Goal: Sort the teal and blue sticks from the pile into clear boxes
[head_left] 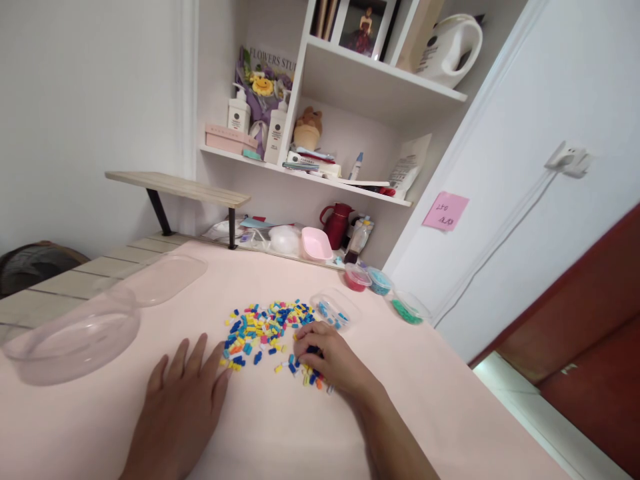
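Observation:
A loose pile of small plastic pieces [270, 323] like tiny building bricks, in yellow, blue, white, pink and orange, lies on the pink tabletop [280, 433]. My left hand [183, 393] rests flat at the pile's left edge, fingers spread, holding nothing. Over the right part of the pile is my right hand [325, 353], its fingers and thumb curled in among the pieces. Dark blue bits show by its fingertips; whatever it grips is too small to make out. Just beyond it stands a clear container [335, 312] with blue and white pieces inside.
Lidded tubs stand at the right back: a red one [357, 277], a blue one [380, 281] and a green one [409, 310]. To the left lie a large clear container [75, 343] and a clear lid [170, 280]. A pink tray [316, 245] and red jug [337, 225] are behind.

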Tool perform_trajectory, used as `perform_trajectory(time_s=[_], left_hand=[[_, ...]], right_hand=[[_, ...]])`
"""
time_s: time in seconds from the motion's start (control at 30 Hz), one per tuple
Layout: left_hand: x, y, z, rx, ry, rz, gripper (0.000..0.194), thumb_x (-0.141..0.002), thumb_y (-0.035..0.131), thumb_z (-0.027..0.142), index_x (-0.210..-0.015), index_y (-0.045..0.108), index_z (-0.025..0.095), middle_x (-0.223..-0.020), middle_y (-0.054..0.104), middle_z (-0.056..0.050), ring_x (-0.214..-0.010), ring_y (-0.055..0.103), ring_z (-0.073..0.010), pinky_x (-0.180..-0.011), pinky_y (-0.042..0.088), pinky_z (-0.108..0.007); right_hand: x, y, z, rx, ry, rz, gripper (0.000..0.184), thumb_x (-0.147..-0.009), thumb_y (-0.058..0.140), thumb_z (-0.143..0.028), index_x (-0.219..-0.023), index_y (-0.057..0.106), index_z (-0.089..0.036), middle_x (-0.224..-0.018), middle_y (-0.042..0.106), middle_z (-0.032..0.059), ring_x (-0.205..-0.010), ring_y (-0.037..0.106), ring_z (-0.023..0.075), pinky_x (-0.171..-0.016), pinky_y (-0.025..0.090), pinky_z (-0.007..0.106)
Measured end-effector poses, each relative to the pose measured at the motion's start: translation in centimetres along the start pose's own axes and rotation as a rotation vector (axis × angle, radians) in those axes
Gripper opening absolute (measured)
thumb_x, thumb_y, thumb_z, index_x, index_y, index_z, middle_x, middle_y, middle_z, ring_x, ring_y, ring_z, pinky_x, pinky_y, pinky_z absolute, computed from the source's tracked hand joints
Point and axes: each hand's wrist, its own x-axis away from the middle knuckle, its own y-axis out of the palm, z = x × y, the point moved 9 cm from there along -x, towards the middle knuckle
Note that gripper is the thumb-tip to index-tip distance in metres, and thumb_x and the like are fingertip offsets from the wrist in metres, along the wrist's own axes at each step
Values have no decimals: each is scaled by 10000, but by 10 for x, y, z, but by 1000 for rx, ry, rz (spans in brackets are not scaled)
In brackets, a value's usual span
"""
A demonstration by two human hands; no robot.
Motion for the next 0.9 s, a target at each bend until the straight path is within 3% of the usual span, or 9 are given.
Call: perform_trajectory(time_s=[0.23, 0.43, 0.63, 0.9], left_hand=[[2, 1, -2, -14, -7, -2, 529, -921, 334, 389, -1387, 551, 263, -1524, 464, -80, -1424, 396, -331, -1164, 266, -541], [1, -1, 0, -7, -12, -8, 529, -919, 335, 389, -1380, 559, 259, -1526, 459, -75, -1431, 386, -328, -1168, 262, -536], [2, -1, -1, 3, -9, -10, 535, -921, 331, 392, -1392, 546, 255, -1532, 454, -81, -1436, 375, -333, -1170, 253, -542], [2, -2, -1, 19, -9, 5, 532, -923, 321, 379, -1374, 569, 243, -1520, 472, -90, -1429, 384, -337, -1169, 246, -547]], right_hand=[[0, 0, -4, 77, -14, 30, 199, -848, 697, -179, -1025, 739, -260, -1126, 688, 55, -1041, 642, 205, -946, 476, 350], [1, 6, -8, 82, -54, -3, 236, -772, 811, -310, -990, 734, -266, -1164, 677, 51, -1068, 631, 226, -959, 453, 368], [-1, 6, -9, 90, -34, -1, 150, -810, 707, -119, -887, 694, -247, -1068, 698, 24, -1015, 629, 193, -927, 446, 341], [-3, 2, -13, 86, -18, 13, 130, -819, 698, -148, -739, 619, -214, -972, 707, 24, -918, 640, 181, -867, 458, 323]])
